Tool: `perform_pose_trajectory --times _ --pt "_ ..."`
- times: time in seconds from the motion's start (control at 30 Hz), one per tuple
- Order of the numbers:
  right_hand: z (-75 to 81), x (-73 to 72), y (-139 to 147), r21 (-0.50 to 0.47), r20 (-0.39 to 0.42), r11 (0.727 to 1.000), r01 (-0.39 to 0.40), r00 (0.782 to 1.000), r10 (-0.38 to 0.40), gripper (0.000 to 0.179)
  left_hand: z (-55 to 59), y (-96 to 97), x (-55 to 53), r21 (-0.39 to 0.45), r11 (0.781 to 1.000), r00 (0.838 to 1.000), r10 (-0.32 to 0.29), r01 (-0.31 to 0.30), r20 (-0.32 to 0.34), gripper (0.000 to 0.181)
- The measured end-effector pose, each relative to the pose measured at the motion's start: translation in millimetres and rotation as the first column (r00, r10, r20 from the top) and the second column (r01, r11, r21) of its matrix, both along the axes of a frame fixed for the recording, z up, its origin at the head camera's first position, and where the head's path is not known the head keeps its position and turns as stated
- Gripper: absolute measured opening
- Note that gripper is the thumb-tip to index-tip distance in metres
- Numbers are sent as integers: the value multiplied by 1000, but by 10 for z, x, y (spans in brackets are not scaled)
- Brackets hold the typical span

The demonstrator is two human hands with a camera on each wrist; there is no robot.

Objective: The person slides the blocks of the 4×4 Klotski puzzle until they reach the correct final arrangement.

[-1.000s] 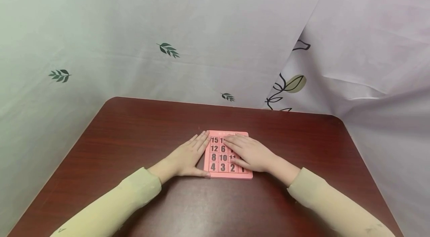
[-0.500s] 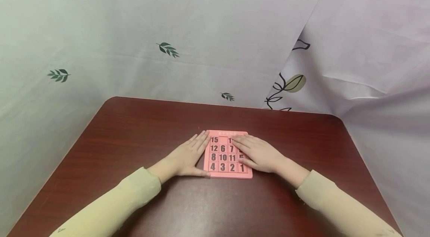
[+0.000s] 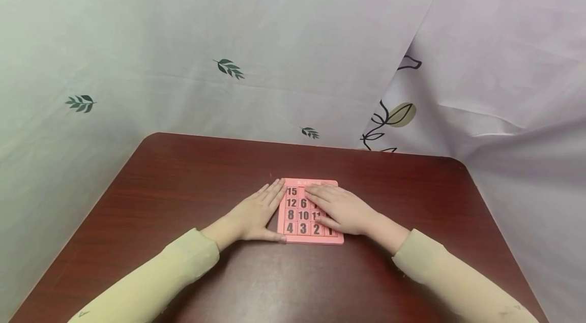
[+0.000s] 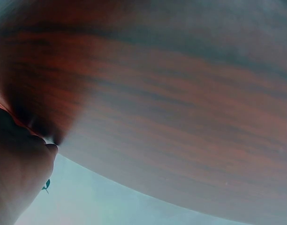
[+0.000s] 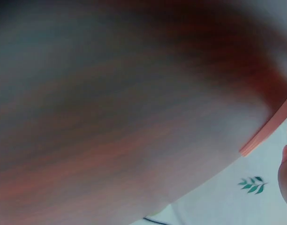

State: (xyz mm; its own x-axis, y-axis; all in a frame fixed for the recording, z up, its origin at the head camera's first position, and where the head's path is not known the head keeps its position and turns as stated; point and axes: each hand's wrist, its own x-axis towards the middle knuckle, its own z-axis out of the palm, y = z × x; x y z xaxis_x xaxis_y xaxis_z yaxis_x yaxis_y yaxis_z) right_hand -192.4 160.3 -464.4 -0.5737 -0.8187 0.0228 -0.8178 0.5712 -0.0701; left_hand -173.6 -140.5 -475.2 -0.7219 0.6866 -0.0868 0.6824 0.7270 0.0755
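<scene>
Head view: pink puzzle [image 3: 303, 215] beneath right fingers [image 3: 321, 192], against left fingers [image 3: 273, 195], both sets straight, right contact unclear.

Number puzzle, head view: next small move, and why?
I'd probably slide the 6 tile away from the person into the gap with the right hand: the gap sits directly beyond the 6, beside the 15 tile, and that hand is right by it. The left hand rests along the puzzle's left edge, likely enough to steady it.
</scene>
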Motion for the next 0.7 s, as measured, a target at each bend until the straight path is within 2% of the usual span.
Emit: perform_pose_trajectory --times 0.33,0.7 --pt "4 -74 -368 35 0 998 -51 999 51 67 -13 3 14 -5 1000 1000 -16 16 -8 124" --pt "9 -74 -239 28 1 999 -29 1000 29 66 -14 -11 -9 -10 1000 1000 -13 13 -14 125"
